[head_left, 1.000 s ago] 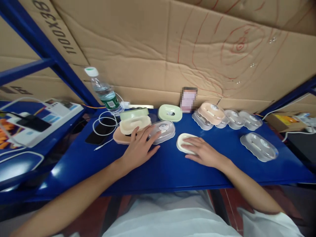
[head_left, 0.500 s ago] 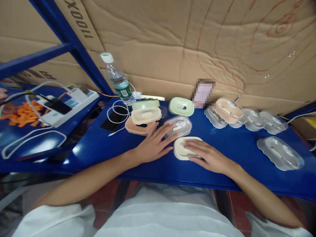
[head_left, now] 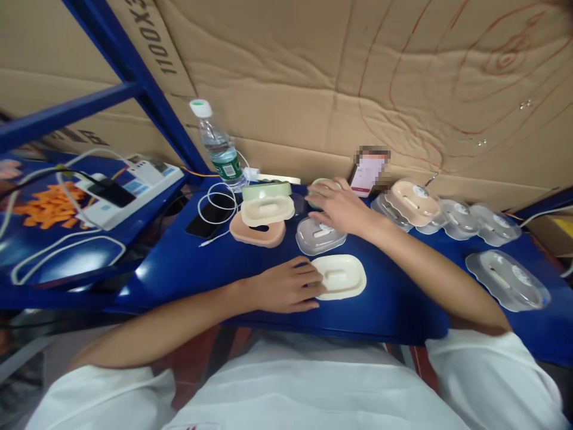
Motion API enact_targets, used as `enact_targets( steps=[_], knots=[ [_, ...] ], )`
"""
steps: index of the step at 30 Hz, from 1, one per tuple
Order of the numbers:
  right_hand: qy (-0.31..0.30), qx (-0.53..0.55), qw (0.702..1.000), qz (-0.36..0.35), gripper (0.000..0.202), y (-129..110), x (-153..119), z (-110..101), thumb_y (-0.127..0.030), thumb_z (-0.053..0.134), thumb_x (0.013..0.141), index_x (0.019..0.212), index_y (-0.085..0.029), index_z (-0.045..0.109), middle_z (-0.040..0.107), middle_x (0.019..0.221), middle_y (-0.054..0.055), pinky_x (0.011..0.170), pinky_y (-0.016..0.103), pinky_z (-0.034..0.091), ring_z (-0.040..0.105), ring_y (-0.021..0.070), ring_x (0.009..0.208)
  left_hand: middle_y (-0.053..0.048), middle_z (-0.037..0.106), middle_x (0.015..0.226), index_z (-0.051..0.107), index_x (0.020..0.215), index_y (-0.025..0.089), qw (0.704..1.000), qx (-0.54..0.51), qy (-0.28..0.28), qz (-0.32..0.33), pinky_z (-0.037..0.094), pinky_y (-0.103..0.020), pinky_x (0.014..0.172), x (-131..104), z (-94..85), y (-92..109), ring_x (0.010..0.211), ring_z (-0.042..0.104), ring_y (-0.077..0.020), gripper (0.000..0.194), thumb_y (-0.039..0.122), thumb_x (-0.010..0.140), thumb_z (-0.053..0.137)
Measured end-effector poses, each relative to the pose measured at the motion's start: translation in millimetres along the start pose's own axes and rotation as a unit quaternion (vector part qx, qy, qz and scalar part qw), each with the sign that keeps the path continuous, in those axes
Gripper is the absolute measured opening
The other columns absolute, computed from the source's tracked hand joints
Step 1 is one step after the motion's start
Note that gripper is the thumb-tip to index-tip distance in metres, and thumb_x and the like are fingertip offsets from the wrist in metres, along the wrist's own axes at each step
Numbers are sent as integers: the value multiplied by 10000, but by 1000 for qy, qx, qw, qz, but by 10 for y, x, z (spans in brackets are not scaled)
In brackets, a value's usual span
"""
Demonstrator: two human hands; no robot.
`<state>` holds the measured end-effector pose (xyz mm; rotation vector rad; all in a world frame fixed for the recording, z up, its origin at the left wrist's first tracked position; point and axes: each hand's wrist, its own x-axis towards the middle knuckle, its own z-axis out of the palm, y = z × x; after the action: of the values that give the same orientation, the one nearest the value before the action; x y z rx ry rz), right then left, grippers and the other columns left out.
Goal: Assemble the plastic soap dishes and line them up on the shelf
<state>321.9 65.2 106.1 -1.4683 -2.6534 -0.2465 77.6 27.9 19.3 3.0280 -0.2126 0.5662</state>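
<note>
A cream oval tray (head_left: pixel 342 276) with a raised middle lies on the blue table in front of me. My left hand (head_left: pixel 289 286) rests at its left edge, fingers slightly bent and apart, fingertips touching the rim. Farther back, my right hand (head_left: pixel 333 206) reaches over a light green oval lid (head_left: pixel 320 184), its fingers curved around it and hiding most of it. Between my hands sits a clear plastic case (head_left: pixel 320 237) with a round sticker. To its left, a peach oval box with a slot (head_left: pixel 257 233) stands under another cream piece (head_left: pixel 267 211) and a green piece (head_left: pixel 266 190).
A water bottle (head_left: pixel 226 158), a white cable (head_left: pixel 213 201) and a black phone (head_left: pixel 208 218) are at the left. A propped phone (head_left: pixel 367 173) leans on the cardboard wall (head_left: pixel 277 77). Clear cases (head_left: pixel 496 225) and a peach lid (head_left: pixel 414 202) are at the right.
My right hand has left the cream tray and moved back and left to the green lid. My left hand has moved from the clear case down to the cream tray's edge.
</note>
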Motion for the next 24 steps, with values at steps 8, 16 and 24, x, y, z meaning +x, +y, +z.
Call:
enact_targets(
  steps=[8, 16, 24],
  knots=[
    [-231, -54, 969, 69, 719, -140, 904, 205, -600, 699, 943, 1418, -61, 690, 663, 1465, 233, 1319, 723, 55, 475, 444, 1457, -63, 756, 1122, 693, 1162, 182, 1000, 4, 2, 5, 452, -389, 1030, -43, -46, -12, 1038, 694, -209, 193, 327, 1107, 578],
    [-248, -7, 966, 74, 547, -42, 919, 229, -491, 766, 890, 1306, -138, 725, 766, 1280, 154, 1292, 763, 28, 570, 406, 1381, -52, 745, 1060, 691, 1049, 191, 1000, 9, -7, -9, 450, -374, 986, -103, -90, -58, 979, 695, -203, 175, 365, 1034, 702],
    [-243, 12, 968, 71, 633, -68, 962, 249, -523, 798, 859, 1308, -87, 697, 776, 1232, 185, 1267, 760, 56, 655, 417, 1291, -50, 757, 1059, 701, 1017, 207, 999, 16, -38, -16, 439, -379, 971, -121, -121, -53, 968, 687, -203, 181, 386, 1040, 686]
  ],
)
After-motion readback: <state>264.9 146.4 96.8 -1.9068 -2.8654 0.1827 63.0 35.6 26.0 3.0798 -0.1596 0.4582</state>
